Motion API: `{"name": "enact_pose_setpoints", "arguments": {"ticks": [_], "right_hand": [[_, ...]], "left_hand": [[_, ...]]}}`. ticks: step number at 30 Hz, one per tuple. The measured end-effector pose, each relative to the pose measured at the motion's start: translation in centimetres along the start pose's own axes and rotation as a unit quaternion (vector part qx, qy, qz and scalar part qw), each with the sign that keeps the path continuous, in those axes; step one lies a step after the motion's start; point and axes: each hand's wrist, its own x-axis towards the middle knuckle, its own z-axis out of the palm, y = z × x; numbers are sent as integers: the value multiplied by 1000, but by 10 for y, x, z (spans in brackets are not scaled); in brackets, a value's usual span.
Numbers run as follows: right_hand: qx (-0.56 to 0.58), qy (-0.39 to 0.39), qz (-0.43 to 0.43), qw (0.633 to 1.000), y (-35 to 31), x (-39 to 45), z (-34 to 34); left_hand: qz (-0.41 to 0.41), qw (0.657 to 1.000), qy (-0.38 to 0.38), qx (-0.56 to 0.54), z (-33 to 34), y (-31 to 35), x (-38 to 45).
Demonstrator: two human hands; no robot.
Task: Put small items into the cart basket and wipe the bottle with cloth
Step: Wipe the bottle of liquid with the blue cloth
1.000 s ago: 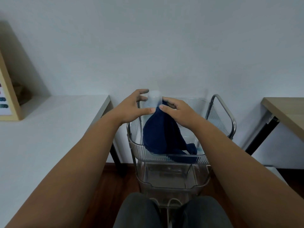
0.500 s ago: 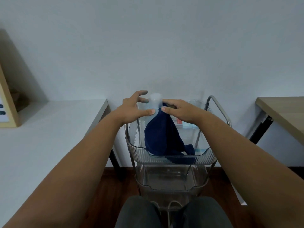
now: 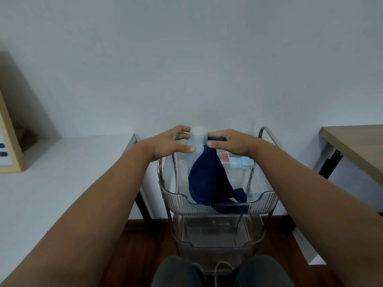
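Compared with a second ago, both hands have slid a bit higher on the bottle and the view has tipped so more of the cart's far end shows; otherwise it's the same pose. Only the head view to go on: the left hand (image 3: 165,145) has its grip closed round the neck of the translucent white plastic bottle (image 3: 196,141), thumb across the front and fingers curled behind, just under the rounded cap. The right hand (image 3: 233,142) pinches the top of the dark navy blue cloth (image 3: 207,179) against the bottle's other side, so that grip is clenched on cloth and bottle together. The bottle stands upright inside the clear ribbed plastic top basket (image 3: 219,206) of the rolling cart, and the cloth drapes down its right side with the tail bunched on the basket floor. At the far end of the basket sit a small red box (image 3: 224,158) and two pale blue boxes (image 3: 241,162), so I'd guess the small-items part is done and we're mid-wipe. Next move probably calls for the left hand to hold the neck steady while the right drags the cloth down or around the body, keeping it pressed on. As for writing, the red box has some print but it's too blurry to read, and the bottle shows no label I can make out. The white table (image 3: 51,172) on the left carries a wood-framed board (image 3: 9,137) with dark blotches that aren't legible either.
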Motion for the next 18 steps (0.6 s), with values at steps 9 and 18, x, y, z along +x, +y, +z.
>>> {"name": "enact_pose_setpoints", "arguments": {"ticks": [9, 18], "right_hand": [[28, 2, -18, 999, 6, 1, 2], [-11, -19, 12, 1000, -7, -6, -9]], "left_hand": [[41, 981, 187, 33, 26, -15, -5], [25, 999, 24, 27, 3, -2, 10]]}}
